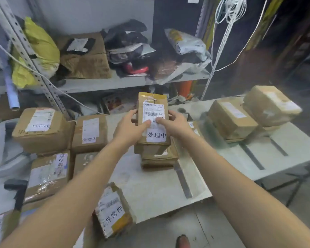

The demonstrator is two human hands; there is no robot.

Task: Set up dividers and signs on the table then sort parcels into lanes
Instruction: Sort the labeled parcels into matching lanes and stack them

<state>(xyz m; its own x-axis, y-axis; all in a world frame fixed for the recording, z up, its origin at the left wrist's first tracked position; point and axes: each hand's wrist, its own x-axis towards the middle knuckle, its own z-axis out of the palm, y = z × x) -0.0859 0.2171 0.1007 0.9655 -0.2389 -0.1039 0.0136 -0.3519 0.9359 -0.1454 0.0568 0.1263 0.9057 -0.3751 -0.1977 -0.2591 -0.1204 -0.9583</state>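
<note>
Fingers [133, 113] of left hand [128, 127] and right hand [175, 125] curled round parcel [153, 111] sides | parcel over stack [158, 159] | stack on table [150, 185]

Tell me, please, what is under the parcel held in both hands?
A stack of at least two more brown parcels on the white table. Their tops are mostly covered by the held parcel.

Saw a brown parcel [150, 99] with a white label [156, 135] marked in black. Saw a yellow bag [41, 43]. Saw grey stripes [183, 181] on a white table [150, 190].
</note>
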